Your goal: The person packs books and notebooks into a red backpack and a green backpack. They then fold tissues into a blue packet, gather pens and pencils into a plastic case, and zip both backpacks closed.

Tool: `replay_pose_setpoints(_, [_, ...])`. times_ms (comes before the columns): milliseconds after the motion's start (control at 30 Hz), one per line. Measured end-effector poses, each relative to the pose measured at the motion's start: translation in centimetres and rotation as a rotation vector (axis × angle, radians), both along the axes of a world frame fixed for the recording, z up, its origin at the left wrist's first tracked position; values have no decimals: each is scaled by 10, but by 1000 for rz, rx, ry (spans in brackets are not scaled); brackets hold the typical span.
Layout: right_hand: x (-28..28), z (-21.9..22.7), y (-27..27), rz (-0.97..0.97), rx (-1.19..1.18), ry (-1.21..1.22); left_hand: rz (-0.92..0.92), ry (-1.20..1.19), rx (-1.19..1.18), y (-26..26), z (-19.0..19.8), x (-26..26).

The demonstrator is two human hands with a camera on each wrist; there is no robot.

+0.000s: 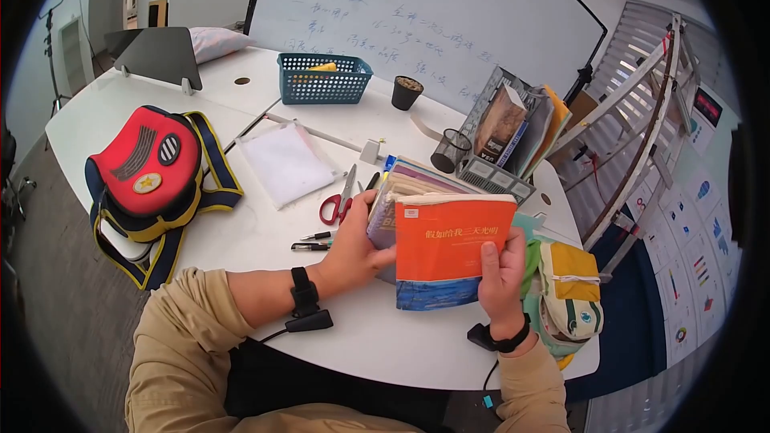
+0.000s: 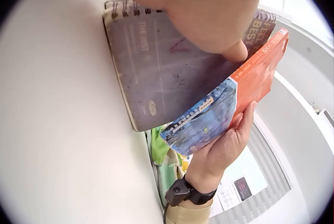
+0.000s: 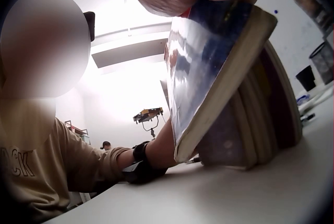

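My right hand (image 1: 504,281) grips a paperback book (image 1: 449,244) at its right edge, thumb on the front cover. The cover is orange above and blue below. Behind it stand several notebooks held upright on the table, the nearest a worn grey-purple spiral notebook (image 2: 162,73). My left hand (image 1: 350,248) holds these notebooks from the left side, its thumb reaching across the spiral notebook's cover in the left wrist view. The paperback leans in front of the notebooks, tilted away from them at its lower edge in the right wrist view, and partly hides them in the head view.
Red-handled scissors (image 1: 330,208) and pens (image 1: 311,246) lie left of the books, near a stack of white paper (image 1: 287,162). A red backpack (image 1: 143,168) stands at left, a teal basket (image 1: 321,93) behind. Right are a metal book rack (image 1: 501,179) and a pale bag (image 1: 571,293).
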State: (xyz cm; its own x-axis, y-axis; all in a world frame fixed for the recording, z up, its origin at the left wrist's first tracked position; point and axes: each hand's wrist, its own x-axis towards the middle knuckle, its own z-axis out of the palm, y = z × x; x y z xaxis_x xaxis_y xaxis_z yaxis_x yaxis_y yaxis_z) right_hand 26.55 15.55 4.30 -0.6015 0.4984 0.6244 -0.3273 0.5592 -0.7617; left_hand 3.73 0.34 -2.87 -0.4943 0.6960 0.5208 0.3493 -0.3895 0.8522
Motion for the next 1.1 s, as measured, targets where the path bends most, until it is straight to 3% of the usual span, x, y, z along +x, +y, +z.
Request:
replay_pose_setpoints(67, [-4,-6,-3,14,-138,30,-55,-62,29,1,-2,1])
replay_pose_setpoints(167, [2,-30,7,-210,278,-28,-10,60,95,0,-4,-6])
replay_pose_setpoints(267, [5,-19,-2,-249,387,-136,-34,47,95,-1,-3,-4])
replay_pose_setpoints(600, [-14,-33,-13,-29,50,-5,-51,72,143,7,-15,-8])
replay_pose_setpoints(700, [-5,-21,-3,-64,204,-218,-37,36,14,-6,8,2])
replay_pose_setpoints(800, [15,-37,53,-59,430,8,-58,13,-37,-6,9,2])
replay_pose_setpoints(833, [14,-34,48,-66,98,4,-66,-8,-16,-4,7,2])
replay_pose_setpoints(933, [-17,-30,51,-159,42,121,-66,5,6,-5,6,2])
replay_pose_setpoints(1033, [-6,-43,61,175,-314,-154,-106,22,65,-4,4,3])
replay_pose_setpoints(1100, [-10,-41,47,306,-285,-131,-95,-11,36,-7,6,6])
